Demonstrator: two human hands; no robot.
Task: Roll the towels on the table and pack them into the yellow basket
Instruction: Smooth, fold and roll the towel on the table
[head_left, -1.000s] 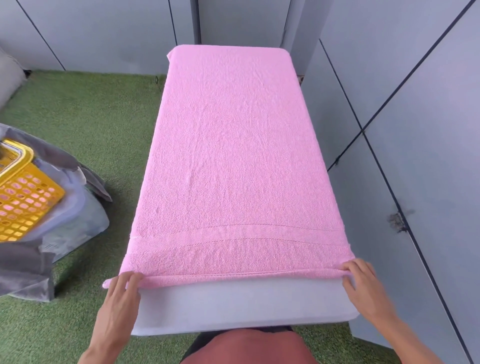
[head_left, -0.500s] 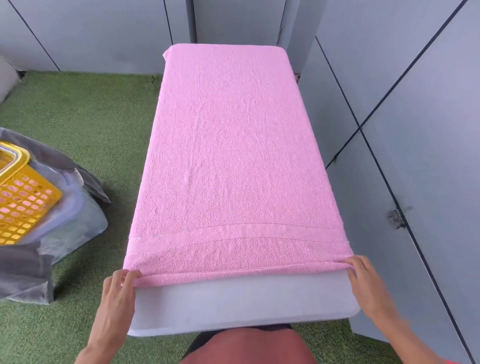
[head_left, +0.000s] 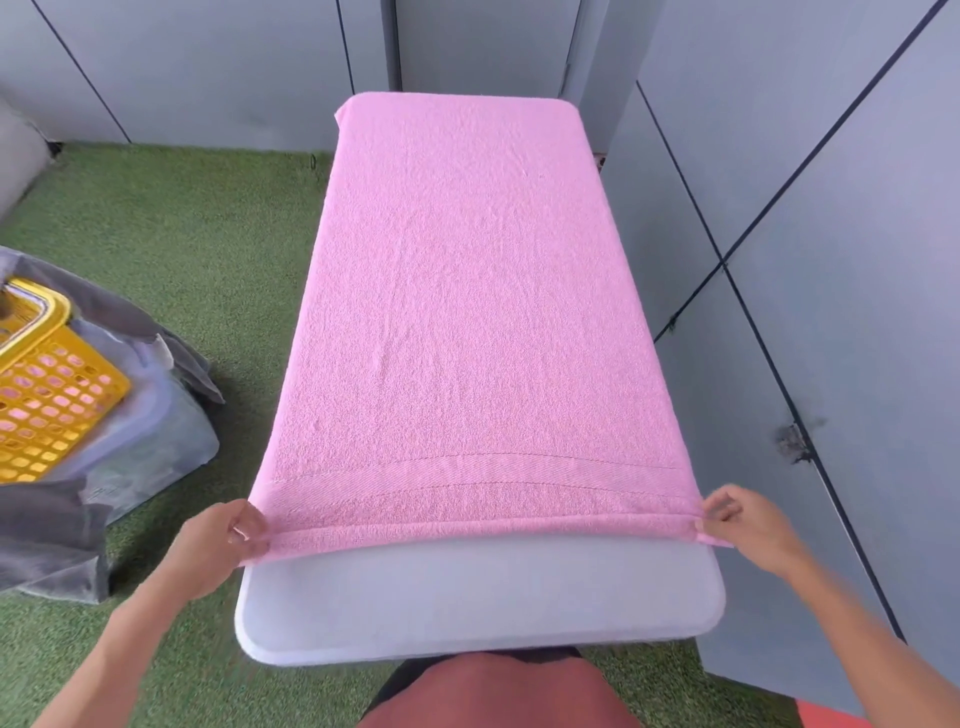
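A pink towel (head_left: 467, 322) lies spread flat along the white table (head_left: 478, 597), covering all but the near end. Its near hem is folded over into a narrow first turn. My left hand (head_left: 218, 551) pinches the near left corner of that fold, and my right hand (head_left: 748, 530) pinches the near right corner. The yellow basket (head_left: 47, 395) stands on the floor at the far left, cut off by the frame edge, with pink showing through its holes.
Grey cloth (head_left: 52, 535) and a pale bag (head_left: 156, 441) lie around the basket on the green artificial grass (head_left: 197, 249). Grey panelled walls (head_left: 831, 260) close in right beside the table and behind its far end.
Both hands have drawn the towel's near edge farther up the table and turned it over into a thin fold. More bare white tabletop shows in front of me.
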